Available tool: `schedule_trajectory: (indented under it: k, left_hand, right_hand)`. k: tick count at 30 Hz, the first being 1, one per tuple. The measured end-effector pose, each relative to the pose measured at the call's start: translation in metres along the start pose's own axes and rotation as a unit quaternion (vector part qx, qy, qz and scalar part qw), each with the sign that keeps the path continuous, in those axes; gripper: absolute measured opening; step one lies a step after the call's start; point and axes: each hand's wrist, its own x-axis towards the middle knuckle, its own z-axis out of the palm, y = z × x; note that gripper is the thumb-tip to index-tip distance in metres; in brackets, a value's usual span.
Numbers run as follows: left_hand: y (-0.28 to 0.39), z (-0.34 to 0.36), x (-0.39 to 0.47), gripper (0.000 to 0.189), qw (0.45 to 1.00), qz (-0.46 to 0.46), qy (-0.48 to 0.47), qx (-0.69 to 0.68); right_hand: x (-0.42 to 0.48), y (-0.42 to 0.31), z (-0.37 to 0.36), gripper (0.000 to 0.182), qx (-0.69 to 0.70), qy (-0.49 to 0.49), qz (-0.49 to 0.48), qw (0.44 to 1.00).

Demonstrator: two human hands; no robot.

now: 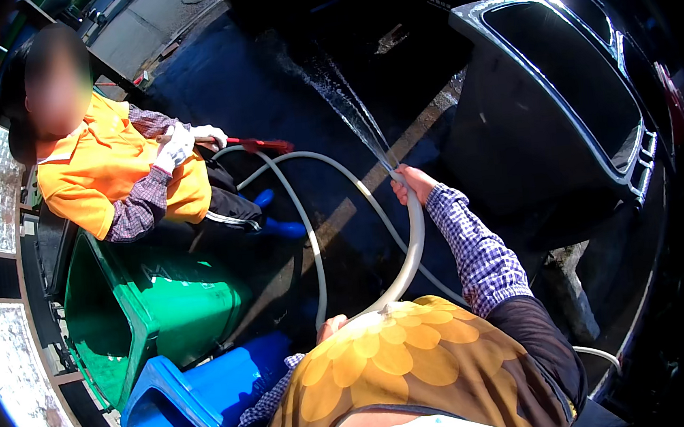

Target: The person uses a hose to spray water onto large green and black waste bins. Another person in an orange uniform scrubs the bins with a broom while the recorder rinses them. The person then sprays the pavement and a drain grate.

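My right hand [414, 184] is closed around a pale hose [413, 241] just behind its outlet. Two streams of water [357, 111] leave the outlet and fan out over the dark wet ground. From there the hose bends back toward my waist, where my left hand [331, 328] is curled at the bend, partly hidden by my patterned top. More hose [320, 258] loops out across the ground toward a co-worker. To the right of my right hand a large black wheeled bin [493, 133] lies tipped, its rim facing right.
A co-worker in an orange shirt [130, 165] and white gloves holds a red-headed brush [263, 144] at the left. A green bin [191, 300] and a blue bin [228, 379] lie on their sides nearby. A stone block [573, 291] is at the right.
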Motion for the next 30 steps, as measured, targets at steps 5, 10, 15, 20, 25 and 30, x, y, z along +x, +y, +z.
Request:
schedule_trajectory:
  k: [5,10,15,20,25,30]
  left_hand:
    - [-0.005,0.007,-0.004,0.028,1.0,-0.007,0.008,-0.008]
    - [-0.012,0.021,-0.005,0.028,0.999,-0.02,0.022,-0.017]
    - [-0.02,0.036,0.005,0.027,0.997,-0.061,0.036,-0.024]
    - [-0.055,0.053,0.042,0.03,0.998,-0.034,0.027,-0.045]
    - [-0.027,-0.016,0.076,0.028,0.998,-0.026,0.047,-0.038]
    - [0.0,-0.079,0.116,0.027,0.993,-0.023,0.048,-0.107]
  right_hand:
    - [-0.014,-0.007,0.024,0.034,-0.058,0.011,-0.028,0.998]
    - [-0.023,-0.02,0.053,0.033,-0.106,-0.026,-0.064,0.992]
    - [-0.023,-0.03,0.091,0.03,-0.109,-0.048,-0.061,0.991]
    - [0.007,-0.045,0.093,0.03,-0.13,-0.017,-0.055,0.99]
    - [0.05,-0.092,0.109,0.028,-0.101,-0.019,-0.041,0.994]
    - [0.074,-0.153,0.164,0.028,-0.124,-0.04,-0.075,0.989]
